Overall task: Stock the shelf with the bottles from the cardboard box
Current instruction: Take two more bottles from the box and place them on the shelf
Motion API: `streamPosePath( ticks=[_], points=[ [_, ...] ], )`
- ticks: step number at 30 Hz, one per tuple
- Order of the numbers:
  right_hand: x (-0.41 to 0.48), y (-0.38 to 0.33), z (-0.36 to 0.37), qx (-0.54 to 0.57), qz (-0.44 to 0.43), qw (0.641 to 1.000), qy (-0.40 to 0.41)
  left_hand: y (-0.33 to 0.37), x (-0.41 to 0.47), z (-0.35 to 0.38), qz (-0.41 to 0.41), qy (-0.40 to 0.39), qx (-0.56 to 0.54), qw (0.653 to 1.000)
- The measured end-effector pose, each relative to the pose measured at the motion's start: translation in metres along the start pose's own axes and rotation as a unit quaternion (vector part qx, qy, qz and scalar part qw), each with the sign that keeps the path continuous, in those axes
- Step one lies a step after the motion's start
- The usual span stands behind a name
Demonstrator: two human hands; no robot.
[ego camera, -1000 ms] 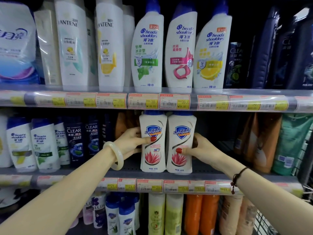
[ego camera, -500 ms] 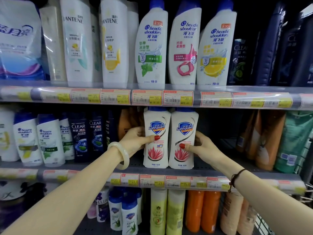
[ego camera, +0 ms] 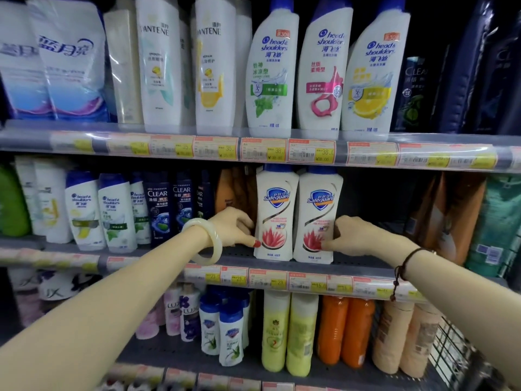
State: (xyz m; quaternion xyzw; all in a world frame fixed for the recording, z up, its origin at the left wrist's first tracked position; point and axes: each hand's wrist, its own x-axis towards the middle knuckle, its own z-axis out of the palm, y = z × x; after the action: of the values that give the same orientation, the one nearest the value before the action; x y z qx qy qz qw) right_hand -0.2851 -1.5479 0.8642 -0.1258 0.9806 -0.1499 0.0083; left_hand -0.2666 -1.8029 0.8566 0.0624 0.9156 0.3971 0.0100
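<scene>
1. The left hand [ego camera: 234, 227] is low down by the left bottle [ego camera: 275, 213]. Its fingers curl on the bottle's side and the thumb presses the front, so it is grasping that bottle.
2. The left bottle stands up on the middle shelf [ego camera: 239, 256], near the front edge. Its label faces out.
3. The right bottle [ego camera: 317, 218] stands just beside it. The two look like they touch.
4. The right hand [ego camera: 358, 235] is grasping the right bottle low down. The thumb is on the front and the fingers curl round the far side.
5. I think the step now is to set these two bottles straight. To do it well, hold them low so they do not tip. Slide them gently with the bottoms flat on the shelf. Line up their fronts and leave the labels facing out.
6. Right of the right hand is a dark gap on the shelf. More bottles could go there.
7. The box is not in view.
</scene>
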Motion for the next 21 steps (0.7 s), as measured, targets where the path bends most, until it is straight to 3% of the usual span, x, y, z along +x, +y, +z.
streamPosePath(
  ticks=[3,7,10,14,21],
  points=[
    [-0.011,-0.02,-0.01,-0.087,0.032,0.995,-0.045,-0.008,-0.022,-0.02,-0.024,-0.045,0.074,0.996],
    [-0.019,-0.055,-0.012,-0.17,0.047,0.974,-0.141,-0.022,-0.048,-0.05,-0.041,-0.049,0.139,0.988],
    [-0.014,-0.093,-0.003,-0.123,-0.056,0.976,-0.168,-0.037,-0.067,-0.07,-0.049,-0.027,0.182,0.982],
    [-0.005,-0.159,0.025,-0.017,-0.201,0.97,-0.137,-0.061,-0.095,-0.092,-0.079,0.004,0.202,0.976],
    [0.006,-0.251,0.071,0.013,-0.332,0.937,-0.107,-0.108,-0.147,-0.126,-0.142,0.081,0.189,0.968]
  ],
)
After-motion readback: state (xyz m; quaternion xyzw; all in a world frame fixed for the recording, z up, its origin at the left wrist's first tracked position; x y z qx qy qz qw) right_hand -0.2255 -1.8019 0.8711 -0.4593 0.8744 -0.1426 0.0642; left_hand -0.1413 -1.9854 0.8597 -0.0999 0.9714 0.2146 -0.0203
